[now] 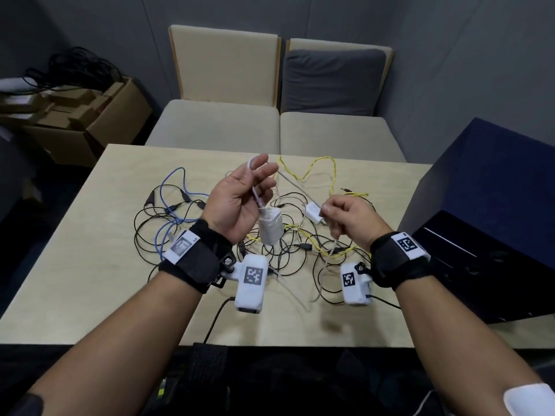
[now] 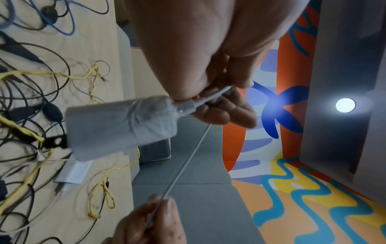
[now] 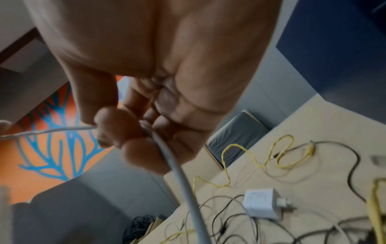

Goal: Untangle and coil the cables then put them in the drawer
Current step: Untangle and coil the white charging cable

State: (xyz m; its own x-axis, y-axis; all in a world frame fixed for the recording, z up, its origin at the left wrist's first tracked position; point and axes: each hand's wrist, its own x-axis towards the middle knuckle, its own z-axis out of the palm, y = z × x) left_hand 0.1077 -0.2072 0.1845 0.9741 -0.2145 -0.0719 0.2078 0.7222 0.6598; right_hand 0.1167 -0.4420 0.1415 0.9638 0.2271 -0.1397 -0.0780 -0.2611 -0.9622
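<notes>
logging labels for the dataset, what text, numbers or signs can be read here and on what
"L5" or similar, blurred: left wristband tag.
Square coded markers, no words: right wristband and both wrist cameras.
Faint print, too blurred to read: white charger on the table.

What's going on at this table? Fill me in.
A person is sorting a tangle of cables. The left hand holds up a white cable near the charger block dangling from it, with a loop over the fingers. The right hand pinches the same cable further along. The black cables, yellow cable, blue cable and a second white charger lie tangled on the table. Nothing is coiled yet.
</notes>
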